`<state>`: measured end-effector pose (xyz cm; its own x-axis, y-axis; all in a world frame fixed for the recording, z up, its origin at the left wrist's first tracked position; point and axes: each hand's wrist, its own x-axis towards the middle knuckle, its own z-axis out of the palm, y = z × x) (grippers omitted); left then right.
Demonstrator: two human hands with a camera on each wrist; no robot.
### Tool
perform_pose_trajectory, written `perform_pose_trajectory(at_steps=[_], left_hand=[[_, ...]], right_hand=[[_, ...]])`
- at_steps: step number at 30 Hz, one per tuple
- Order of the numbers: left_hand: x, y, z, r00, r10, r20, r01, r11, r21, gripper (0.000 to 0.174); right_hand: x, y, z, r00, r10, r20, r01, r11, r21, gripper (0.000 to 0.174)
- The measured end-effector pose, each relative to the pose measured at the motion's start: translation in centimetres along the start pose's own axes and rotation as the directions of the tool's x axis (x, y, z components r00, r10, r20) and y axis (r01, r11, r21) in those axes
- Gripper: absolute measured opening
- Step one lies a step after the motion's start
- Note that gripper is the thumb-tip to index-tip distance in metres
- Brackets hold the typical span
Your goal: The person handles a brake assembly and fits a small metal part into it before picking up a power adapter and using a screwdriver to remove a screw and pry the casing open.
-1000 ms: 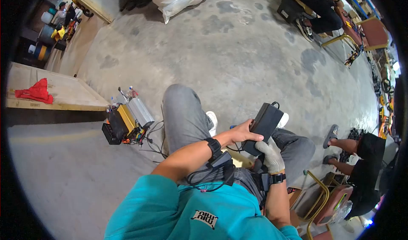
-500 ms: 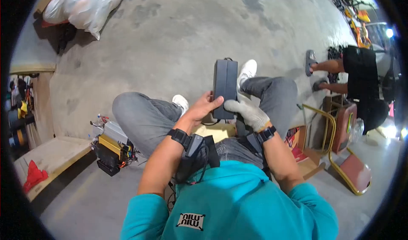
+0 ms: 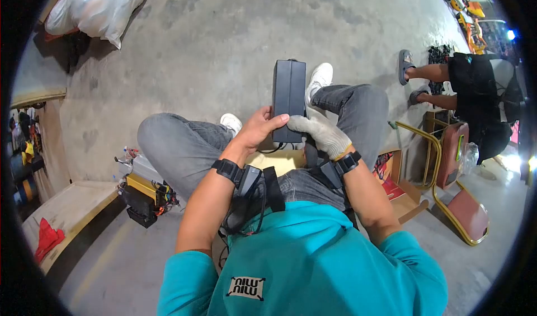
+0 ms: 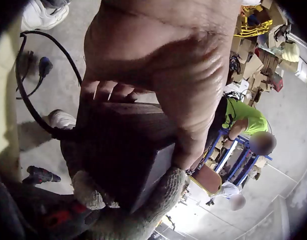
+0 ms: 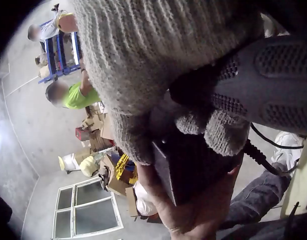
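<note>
A long black box with a cord at its near end is held in front of the lap. The bare left hand grips its near left side, thumb on top and fingers wrapped round the side in the left wrist view. On the near right corner, the gloved right hand holds the box, its thumb beside the left thumb. In the right wrist view, curled glove fingertips lie by the box and a dark textured handle; whether they also grip that handle, I cannot tell.
A yellowish surface lies between the legs. At the left are a battery-like bundle with wires and a wooden board bearing a red cloth. An open carton and a chair stand right; another person's legs are beyond.
The head view has swung round. The box, slanted a second ago, now points straight away from the body and sits farther left in the picture. Both hands have kept their hold on it.
</note>
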<state>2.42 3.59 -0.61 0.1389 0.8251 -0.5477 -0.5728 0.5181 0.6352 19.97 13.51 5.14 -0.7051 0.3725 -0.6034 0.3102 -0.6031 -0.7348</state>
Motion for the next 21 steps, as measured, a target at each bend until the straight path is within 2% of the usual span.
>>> perform_pose_trajectory(at_steps=[1, 4, 9, 11, 12, 13, 15, 18, 21], left_hand=[[-0.1, 0.0, -0.1, 1.0, 0.0, -0.003, 0.0, 1.0, 0.001, 0.059], [0.1, -0.2, -0.4, 0.999, 0.018, -0.048, -0.015, 0.998, 0.06, 0.063], [0.4, -0.9, -1.0, 0.998, 0.04, 0.042, -0.043, 0.997, 0.064, 0.068], [-0.2, -0.1, -0.3, 0.998, 0.062, 0.017, -0.063, 0.994, 0.088, 0.072], [-0.9, 0.7, 0.4, 0.997, 0.053, -0.048, -0.046, 0.991, 0.125, 0.082], [0.0, -0.1, -0.6, 0.996, 0.089, 0.006, -0.089, 0.993, 0.082, 0.085], [0.3, 0.6, -1.3, 0.981, 0.177, -0.082, -0.172, 0.983, 0.061, 0.095], [0.0, 3.1, -1.4, 0.96, 0.25, -0.126, -0.251, 0.968, 0.01, 0.103], [0.1, 3.1, -1.6, 0.955, 0.244, -0.169, -0.234, 0.969, 0.073, 0.102]], right_hand=[[0.1, -0.1, 0.0, 0.999, 0.047, 0.012, -0.047, 0.999, -0.015, 0.057], [0.3, 0.2, -0.2, 1.0, 0.001, 0.017, -0.001, 1.0, -0.026, 0.058], [-0.1, 0.1, -0.1, 1.0, -0.013, 0.016, 0.014, 0.997, -0.078, 0.058], [0.1, 0.3, -0.3, 0.998, -0.048, 0.043, 0.053, 0.991, -0.123, 0.061], [0.0, 0.0, -0.1, 0.993, -0.111, 0.039, 0.115, 0.983, -0.14, 0.066], [0.0, -0.4, 0.1, 0.992, -0.115, 0.055, 0.12, 0.986, -0.113, 0.071], [-0.8, -1.5, 0.6, 0.995, -0.066, 0.075, 0.076, 0.988, -0.134, 0.074], [-0.3, 0.6, 0.7, 0.991, -0.092, 0.099, 0.114, 0.962, -0.249, 0.075], [0.2, 1.6, 0.5, 0.992, -0.002, 0.129, 0.041, 0.953, -0.3, 0.076]])
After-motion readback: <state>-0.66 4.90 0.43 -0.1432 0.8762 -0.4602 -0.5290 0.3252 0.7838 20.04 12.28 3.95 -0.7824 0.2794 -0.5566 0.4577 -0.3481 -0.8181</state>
